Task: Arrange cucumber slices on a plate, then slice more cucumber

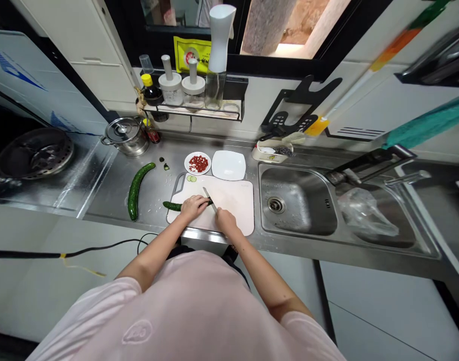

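My left hand (193, 206) presses down on a dark green cucumber (172, 206) that lies on a white plastic cutting board (233, 200), and its fingers hide the cut end. My right hand (225, 220) grips a kitchen knife (210, 199) with the blade upright, close to my left fingertips. Both thin cucumber slices (191, 178) rest near the board's far edge. Left of the board lies a whole, curved cucumber (136, 191). Beyond the board are a small round plate of chopped red food (197, 163) and a bare white square plate (228, 165).
A steel double sink (297, 200) lies right of the board, with a plastic bag (366, 213) in its far basin. A steel pot (124, 136) stands at back left, beside a shelf of bottles and jars (193, 110). A stove (35, 153) sits further left.
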`<state>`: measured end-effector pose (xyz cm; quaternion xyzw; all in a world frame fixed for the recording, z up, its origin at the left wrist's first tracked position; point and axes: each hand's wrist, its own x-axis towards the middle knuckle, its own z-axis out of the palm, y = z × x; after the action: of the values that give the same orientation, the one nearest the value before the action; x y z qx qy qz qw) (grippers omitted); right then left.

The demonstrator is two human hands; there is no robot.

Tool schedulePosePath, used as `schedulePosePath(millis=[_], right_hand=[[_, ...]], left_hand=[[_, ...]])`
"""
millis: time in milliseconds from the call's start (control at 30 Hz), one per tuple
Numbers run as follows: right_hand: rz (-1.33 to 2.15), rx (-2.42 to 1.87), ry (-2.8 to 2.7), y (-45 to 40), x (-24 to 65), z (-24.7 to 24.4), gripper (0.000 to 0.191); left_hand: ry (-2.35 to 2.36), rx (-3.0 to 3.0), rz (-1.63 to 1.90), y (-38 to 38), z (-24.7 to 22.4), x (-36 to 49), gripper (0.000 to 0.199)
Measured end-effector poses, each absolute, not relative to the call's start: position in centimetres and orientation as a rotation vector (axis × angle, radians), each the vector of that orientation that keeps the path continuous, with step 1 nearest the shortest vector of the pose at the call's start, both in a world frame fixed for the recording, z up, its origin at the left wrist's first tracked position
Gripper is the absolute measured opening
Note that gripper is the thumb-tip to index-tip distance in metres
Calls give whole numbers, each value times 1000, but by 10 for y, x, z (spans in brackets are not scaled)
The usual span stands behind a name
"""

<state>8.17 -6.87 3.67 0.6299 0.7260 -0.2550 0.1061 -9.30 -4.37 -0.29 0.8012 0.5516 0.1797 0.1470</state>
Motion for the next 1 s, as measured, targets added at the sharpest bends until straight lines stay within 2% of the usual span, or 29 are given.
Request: schedulePosePath(millis=[433,1000], right_hand=[[-778,1821,2079,-98,103,35,23],[-751,1838,2137,-63,79,44,26]], left_hand=[[1599,2297,523,-45,0,-92,28],[1593,2287,521,-45,0,-92,27]])
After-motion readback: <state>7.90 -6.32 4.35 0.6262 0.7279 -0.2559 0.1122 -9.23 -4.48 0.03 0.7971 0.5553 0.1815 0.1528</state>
